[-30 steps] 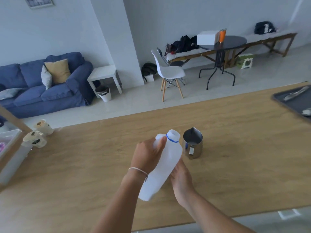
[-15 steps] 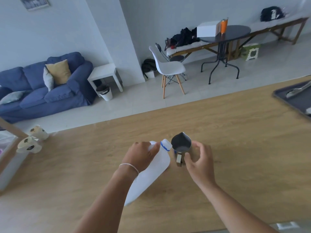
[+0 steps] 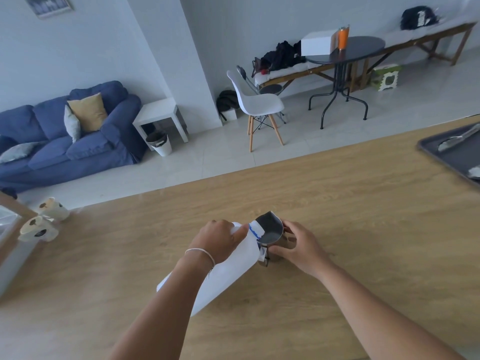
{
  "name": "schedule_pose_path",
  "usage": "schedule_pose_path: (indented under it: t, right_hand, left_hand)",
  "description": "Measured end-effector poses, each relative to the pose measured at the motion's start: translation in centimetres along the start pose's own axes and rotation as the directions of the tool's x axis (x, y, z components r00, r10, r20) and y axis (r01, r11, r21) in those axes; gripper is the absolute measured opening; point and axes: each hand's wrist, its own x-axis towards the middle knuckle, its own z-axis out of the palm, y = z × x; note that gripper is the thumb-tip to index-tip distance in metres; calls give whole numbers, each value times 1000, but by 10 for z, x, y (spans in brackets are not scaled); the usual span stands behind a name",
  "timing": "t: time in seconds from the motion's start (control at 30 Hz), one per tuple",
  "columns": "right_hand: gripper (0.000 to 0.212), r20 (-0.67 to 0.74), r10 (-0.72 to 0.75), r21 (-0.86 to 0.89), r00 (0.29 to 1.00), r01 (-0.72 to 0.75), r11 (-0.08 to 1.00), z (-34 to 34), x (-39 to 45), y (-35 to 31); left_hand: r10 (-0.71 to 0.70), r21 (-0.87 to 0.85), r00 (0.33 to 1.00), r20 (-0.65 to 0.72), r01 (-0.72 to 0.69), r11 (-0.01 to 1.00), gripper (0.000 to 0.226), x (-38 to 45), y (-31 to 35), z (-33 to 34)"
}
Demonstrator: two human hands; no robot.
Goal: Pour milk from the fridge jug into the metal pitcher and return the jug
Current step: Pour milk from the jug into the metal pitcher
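— Jug (image 3: pixel 228 271) tilted in the left hand (image 3: pixel 218 240), clamped high; its mouth touches the pitcher (image 3: pixel 270 231) on the table (image 3: pixel 363 216).

— Right hand (image 3: pixel 298 245) wraps the pitcher: tip slowly.

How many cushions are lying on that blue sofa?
3. A yellow cushion leans on the backrest, a pale cushion stands just left of it, and a grey cushion lies at the sofa's left end. The frame edge may hide more.
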Motion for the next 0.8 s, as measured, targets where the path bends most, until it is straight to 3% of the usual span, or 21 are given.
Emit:
schedule_pose_path:
  t: [0.47, 0.8]
  right_hand:
    - [80, -22, -58, -80, 998, 56, 995, 2, 0, -3]
    - [81, -24, -40, 14, 999, 40, 999, 5, -5, -4]
  left_hand:
    - [-10, 84, 997, 77, 4, 996, 63, 5, 6, -12]
    - [7, 118, 995, 103, -19, 993, 61, 8, 11, -17]
